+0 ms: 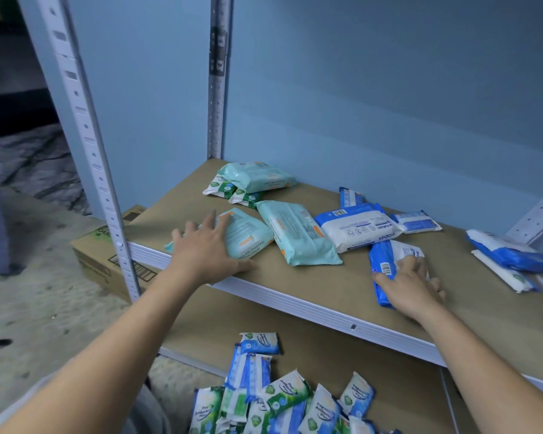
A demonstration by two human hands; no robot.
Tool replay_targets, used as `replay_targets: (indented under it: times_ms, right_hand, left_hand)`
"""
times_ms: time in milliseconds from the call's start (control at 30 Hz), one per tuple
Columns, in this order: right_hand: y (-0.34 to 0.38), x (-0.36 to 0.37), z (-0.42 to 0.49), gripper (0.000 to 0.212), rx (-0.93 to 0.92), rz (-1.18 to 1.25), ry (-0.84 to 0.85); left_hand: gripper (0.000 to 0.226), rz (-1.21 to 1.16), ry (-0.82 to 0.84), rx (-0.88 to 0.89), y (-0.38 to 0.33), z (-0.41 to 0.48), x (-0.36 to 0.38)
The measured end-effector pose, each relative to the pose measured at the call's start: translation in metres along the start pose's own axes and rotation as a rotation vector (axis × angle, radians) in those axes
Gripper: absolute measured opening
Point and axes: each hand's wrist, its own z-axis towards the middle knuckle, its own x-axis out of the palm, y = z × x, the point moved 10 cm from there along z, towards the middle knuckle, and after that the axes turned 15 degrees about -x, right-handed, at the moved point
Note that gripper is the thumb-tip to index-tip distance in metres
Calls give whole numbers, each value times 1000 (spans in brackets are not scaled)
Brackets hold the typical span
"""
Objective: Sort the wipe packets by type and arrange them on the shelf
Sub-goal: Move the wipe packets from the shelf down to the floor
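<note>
A white metal shelving unit with brown board shelves (342,286) is filling most of the view, standing against a pale blue wall (389,89). A brown cardboard box (107,261) is sitting on the grey floor (29,308) just beside the unit's left post. On the lower board, a heap of small blue-and-green wipe sachets (279,402) is lying loose near the front.

On the upper board, wipe packets are lying scattered in rough groups. Three soft teal ones with orange print are sitting to the left. The back teal packet (257,177) is resting on two small green-and-white sachets (220,187), the middle teal packet (295,236) is lying slantwise, and the front teal packet (251,238) is lying near the front rail. To their right a large white packet with blue ends (358,228) is lying flat, with a small blue-and-white packet (417,222) just beside it and a narrow blue packet (351,197) just behind it. Well to the right, a crumpled blue packet (508,253) is lying across a long white packet (505,275).

The left hand (207,249) is pressing flat on the front teal packet, fingers straight and spread apart, thumb lying on the board. The right hand (411,283) is resting on a blue-sided white packet (386,261) near the front edge. Its thumb is stretching along the blue side, its fingers are spreading apart over the white face, and its outer fingers are touching the board.
</note>
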Motion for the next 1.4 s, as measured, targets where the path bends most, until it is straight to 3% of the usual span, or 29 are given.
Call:
replay_targets:
  times_ms: [367, 633, 900, 1067, 1233, 1400]
  right_hand:
    - [7, -7, -51, 50, -112, -5, -57]
    - [22, -18, -130, 48, -319, 48, -290]
    - [45, 15, -206, 69, -497, 160, -377]
    - [45, 45, -231, 67, -580, 250, -390]
    - [35, 105, -239, 60, -635, 203, -191]
    - [-12, 174, -215, 63, -417, 184, 38]
  left_hand:
    - [90, -224, -262, -89, 24, -49, -1]
    - [94, -322, -239, 5, 34, -115, 17]
    - [91, -461, -148, 70, 32, -176, 54]
    - [91, -442, -86, 128, 30, -195, 84]
    - [91, -292, 72, 171, 34, -204, 143]
    - [89, -192, 263, 86, 36, -194, 207]
